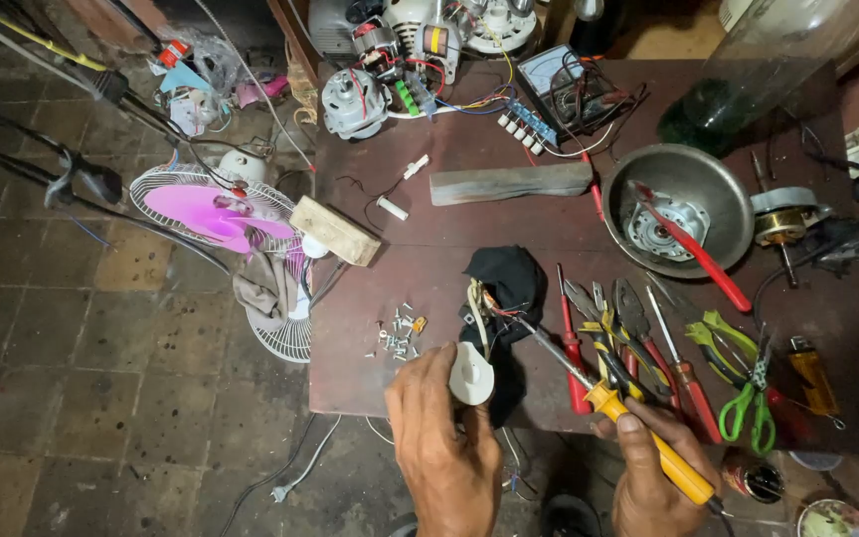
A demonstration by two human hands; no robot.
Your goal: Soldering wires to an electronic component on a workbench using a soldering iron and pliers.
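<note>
At the lower middle of the frame, the left hand (441, 438) grips a white knob (470, 374), the right hand (648, 467) grips a soldering iron (599, 396) whose tip could scorch nearby wires (494, 303).

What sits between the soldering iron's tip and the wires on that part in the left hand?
Nothing visible. The soldering iron in the right hand has its tip at the wires above the white part the left hand holds.

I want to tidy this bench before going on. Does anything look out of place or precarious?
Yes. A tan block juts over the table's left edge, and a small pile of loose screws lies scattered near that edge.
</note>
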